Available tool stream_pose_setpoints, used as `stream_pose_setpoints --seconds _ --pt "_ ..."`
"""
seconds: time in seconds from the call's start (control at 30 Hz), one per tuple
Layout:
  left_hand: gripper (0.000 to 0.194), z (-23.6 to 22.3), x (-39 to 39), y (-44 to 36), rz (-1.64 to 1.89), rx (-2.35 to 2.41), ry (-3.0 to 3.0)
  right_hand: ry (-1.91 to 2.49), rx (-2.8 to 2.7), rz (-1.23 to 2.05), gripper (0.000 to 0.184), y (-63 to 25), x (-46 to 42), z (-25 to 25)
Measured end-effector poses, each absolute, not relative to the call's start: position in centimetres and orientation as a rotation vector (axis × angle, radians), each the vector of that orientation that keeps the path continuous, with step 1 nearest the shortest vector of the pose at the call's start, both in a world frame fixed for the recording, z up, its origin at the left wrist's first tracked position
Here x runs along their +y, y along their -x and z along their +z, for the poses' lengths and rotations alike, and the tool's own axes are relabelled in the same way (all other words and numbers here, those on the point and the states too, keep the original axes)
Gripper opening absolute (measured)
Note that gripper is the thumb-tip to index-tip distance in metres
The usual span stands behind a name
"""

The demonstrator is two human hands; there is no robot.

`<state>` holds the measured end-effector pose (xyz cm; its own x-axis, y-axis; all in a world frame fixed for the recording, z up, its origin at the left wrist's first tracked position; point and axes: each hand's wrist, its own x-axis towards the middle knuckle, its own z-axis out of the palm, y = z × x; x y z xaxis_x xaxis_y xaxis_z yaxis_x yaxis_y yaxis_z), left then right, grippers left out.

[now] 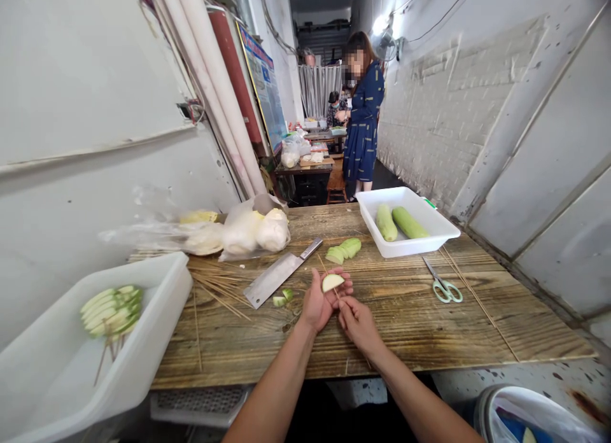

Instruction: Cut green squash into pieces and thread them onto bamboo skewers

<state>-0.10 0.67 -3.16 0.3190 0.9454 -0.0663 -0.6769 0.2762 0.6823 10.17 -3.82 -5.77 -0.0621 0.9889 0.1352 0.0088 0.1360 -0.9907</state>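
My left hand (pixel 316 302) is turned palm up, cupped around a pale half-moon zucchini slice (pixel 333 282). A thin bamboo skewer (pixel 336 294) runs through or along this slice; its tip shows above. The fingers of my right hand (pixel 356 321) pinch the skewer's lower part. Just beyond my hands lie overlapping green zucchini slices (pixel 344 250). To their left a cleaver (pixel 281 274) rests flat, with small zucchini end pieces (pixel 282 298) beside its blade.
Loose skewers (pixel 222 284) lie left of the cleaver. A white bin (pixel 165 290) at left holds skewered slices (pixel 112 309); a white tray (pixel 405 244) at right holds two whole zucchini (pixel 409 223). Scissors (pixel 443 287), bagged food (pixel 248 230) and a standing person (pixel 363 112) are also visible.
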Motion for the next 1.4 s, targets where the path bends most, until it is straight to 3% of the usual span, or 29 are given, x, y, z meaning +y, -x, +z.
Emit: stream_pose_setpoints --seconds 0.2,0.33,0.7,0.9,1.07,1.2,1.4 --pt "0.04 -2.6 0.2 0.6 1.128 0.436 -0.712 0.713 -0.934 1.753 0.029 -11.5 -4.2 -4.2" --pt "0.035 -3.2 0.4 0.7 1.205 0.472 -0.755 0.526 -0.821 1.893 0.025 -12.3 -4.4 -3.6" --pt "0.032 -3.4 0.7 0.6 1.257 0.58 -0.734 0.711 -0.885 1.725 0.032 -11.9 -4.4 -4.2" --pt "0.017 -4.8 1.4 1.0 1.623 1.017 -0.904 1.042 -0.89 1.417 0.038 -14.4 -4.8 -4.9" --pt "0.037 -5.8 1.5 0.4 1.486 1.205 -1.155 1.191 -1.024 1.323 0.043 -15.9 -5.6 -5.5" --pt "0.025 -5.9 2.2 0.3 1.362 1.276 -1.286 1.177 -1.135 1.208 0.042 -15.6 -5.6 -6.2" --pt "0.027 -4.7 3.4 1.6 1.323 1.227 -1.085 1.094 -1.165 1.206 0.04 -15.6 -5.3 -7.6"
